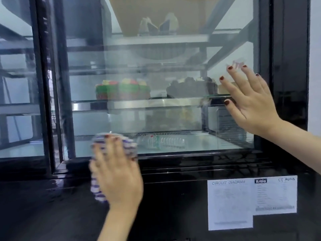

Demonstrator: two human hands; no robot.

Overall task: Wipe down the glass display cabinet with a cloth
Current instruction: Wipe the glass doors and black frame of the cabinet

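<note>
Down low at the bottom edge of the glass display cabinet (288, 84), your left hand (116, 173) looks blurry, and its fingers (108, 150) curl over the striped cloth (129, 145) and press it on the glass. Higher up on the right, your right hand (250, 101) lies flat on the glass with fingers spread wide, holding nothing. Behind the glass a bottle (161, 141) lies on the bottom, and a bright cake (121, 90) and a dark cake (191, 87) sit on the shelf (173, 103) above.

cloth (97, 188): purple-white stripes | cabinet frame (288, 66): black | cake (121, 90): green-red
</note>
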